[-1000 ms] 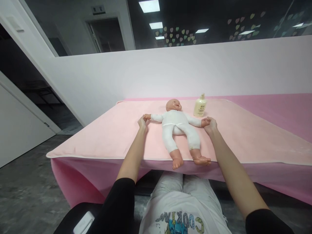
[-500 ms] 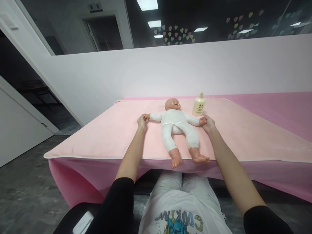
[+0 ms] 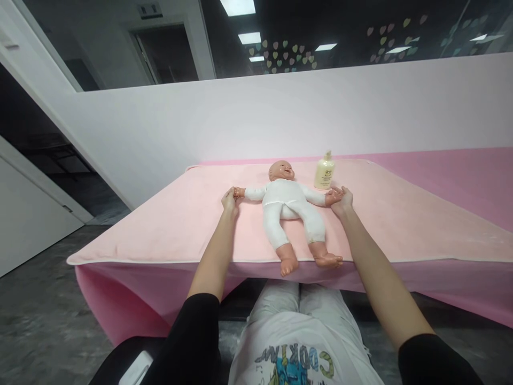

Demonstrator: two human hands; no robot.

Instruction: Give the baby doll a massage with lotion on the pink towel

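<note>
A baby doll (image 3: 285,195) in a white body suit lies on its back, arms spread wide and feet at the table's front edge. My left hand (image 3: 230,201) is closed around the doll's hand on the left side. On the other side, my right hand (image 3: 343,203) holds the doll's other hand, whose palm and fingers show beside my thumb and fingertips. Just behind that hand stands a pale yellow pump bottle (image 3: 324,172), upright and untouched. Under the doll spreads a light pink towel (image 3: 192,224).
A pink cloth (image 3: 460,174) covers the table beneath the towel and hangs down in front. Behind the table rises a white wall (image 3: 256,117) with a dark window above it. To the left are a door (image 3: 32,214) and grey floor.
My right hand's fingers have shifted and loosened a little around the doll's hand. My left hand keeps its hold. The whole view has moved slightly.
</note>
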